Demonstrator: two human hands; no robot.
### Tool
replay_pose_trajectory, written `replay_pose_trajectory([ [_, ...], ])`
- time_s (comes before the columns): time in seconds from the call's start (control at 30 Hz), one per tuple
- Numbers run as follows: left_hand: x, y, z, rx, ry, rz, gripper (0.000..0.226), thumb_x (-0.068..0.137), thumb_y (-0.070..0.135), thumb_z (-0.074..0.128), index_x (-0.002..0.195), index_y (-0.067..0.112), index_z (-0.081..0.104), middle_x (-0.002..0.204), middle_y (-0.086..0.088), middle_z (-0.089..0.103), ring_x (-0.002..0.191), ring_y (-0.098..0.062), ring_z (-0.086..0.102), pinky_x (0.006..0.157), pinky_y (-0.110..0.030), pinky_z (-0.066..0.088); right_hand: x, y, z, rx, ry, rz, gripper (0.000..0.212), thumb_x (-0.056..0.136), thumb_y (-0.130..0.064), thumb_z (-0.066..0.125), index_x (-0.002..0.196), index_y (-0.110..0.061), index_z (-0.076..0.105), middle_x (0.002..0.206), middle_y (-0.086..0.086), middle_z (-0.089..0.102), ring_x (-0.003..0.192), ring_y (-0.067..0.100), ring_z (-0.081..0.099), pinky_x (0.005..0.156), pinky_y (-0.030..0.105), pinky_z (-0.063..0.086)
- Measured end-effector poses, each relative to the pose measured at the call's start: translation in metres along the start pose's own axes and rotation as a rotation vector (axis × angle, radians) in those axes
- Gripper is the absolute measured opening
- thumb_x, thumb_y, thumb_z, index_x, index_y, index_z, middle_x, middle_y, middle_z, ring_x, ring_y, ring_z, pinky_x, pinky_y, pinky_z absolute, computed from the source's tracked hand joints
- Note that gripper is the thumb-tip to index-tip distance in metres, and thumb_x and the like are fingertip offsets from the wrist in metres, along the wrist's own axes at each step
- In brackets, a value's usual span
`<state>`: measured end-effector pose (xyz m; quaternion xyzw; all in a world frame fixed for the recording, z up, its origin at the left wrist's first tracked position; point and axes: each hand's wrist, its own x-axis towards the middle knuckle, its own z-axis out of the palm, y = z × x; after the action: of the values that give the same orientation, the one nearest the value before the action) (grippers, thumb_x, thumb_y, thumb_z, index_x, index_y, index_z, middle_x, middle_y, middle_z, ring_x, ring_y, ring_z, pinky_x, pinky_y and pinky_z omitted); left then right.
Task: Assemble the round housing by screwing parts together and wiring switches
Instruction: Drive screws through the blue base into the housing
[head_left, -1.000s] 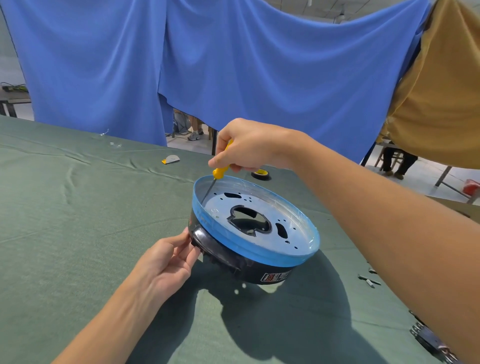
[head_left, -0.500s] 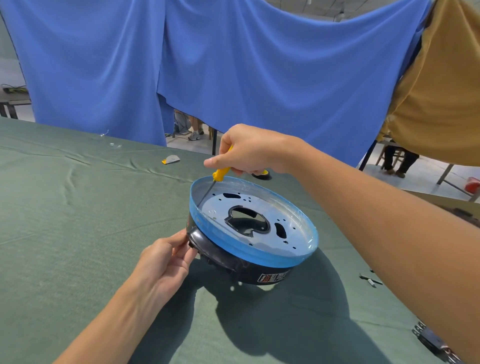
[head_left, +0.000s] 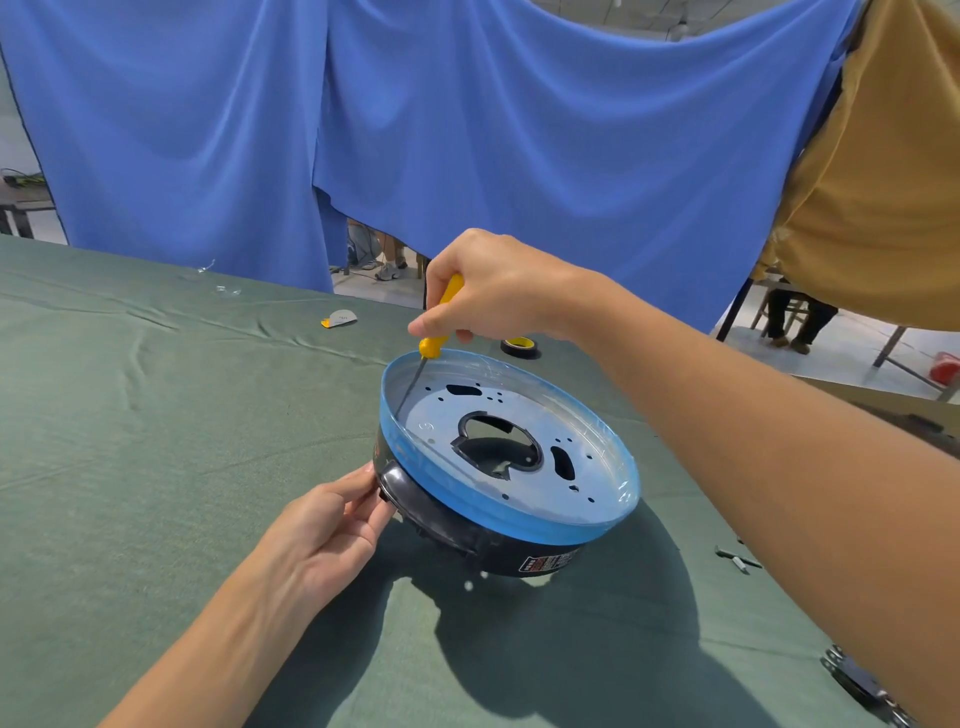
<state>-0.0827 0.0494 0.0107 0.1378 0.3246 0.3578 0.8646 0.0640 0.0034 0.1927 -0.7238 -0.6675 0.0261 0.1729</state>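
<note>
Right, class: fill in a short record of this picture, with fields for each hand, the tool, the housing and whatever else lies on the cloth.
Round housing: tilted, blue rim, grey plate with cut-outs
Right hand: grips yellow screwdriver above the housing
Screwdriver: shaft angled down inside far-left rim
Left hand: fingertips hold housing's black side
Also on green cloth: tape roll behind housing, small screws at right

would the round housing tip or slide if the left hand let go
Probably rocks rather than slides: the round housing sits tilted on its black base, steadied by the left hand. The green cloth likely grips it. It looks stiff, so the screwdriver's push shouldn't flex it.
</note>
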Motion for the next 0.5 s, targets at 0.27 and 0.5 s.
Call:
replay_pose_trajectory([
  [0.27,-0.001,-0.002,0.001,0.010,0.000,-0.015,0.018,0.097,-0.009,0.045,0.099,-0.009,0.063,0.080,-0.022,0.073,0.064,-0.025,0.074,0.047,-0.035,0.059,0.004,-0.003,0.001,-0.054,-0.088,0.124,0.048,0.083,-0.057,0.061,0.083,-0.009,0.062,0.056,-0.001,0.057,0.036,0.012,0.042,0.036,0.014,0.033],
  [0.5,0.001,-0.002,0.000,0.039,0.020,0.000,0.018,0.096,-0.009,0.046,0.099,-0.009,0.063,0.075,-0.022,0.073,0.060,-0.024,0.074,0.046,-0.033,0.058,0.007,-0.005,0.010,-0.042,-0.008,0.154,0.019,0.085,-0.024,0.059,0.076,-0.008,0.063,0.064,0.005,0.063,0.056,0.019,0.051,0.049,0.023,0.040],
])
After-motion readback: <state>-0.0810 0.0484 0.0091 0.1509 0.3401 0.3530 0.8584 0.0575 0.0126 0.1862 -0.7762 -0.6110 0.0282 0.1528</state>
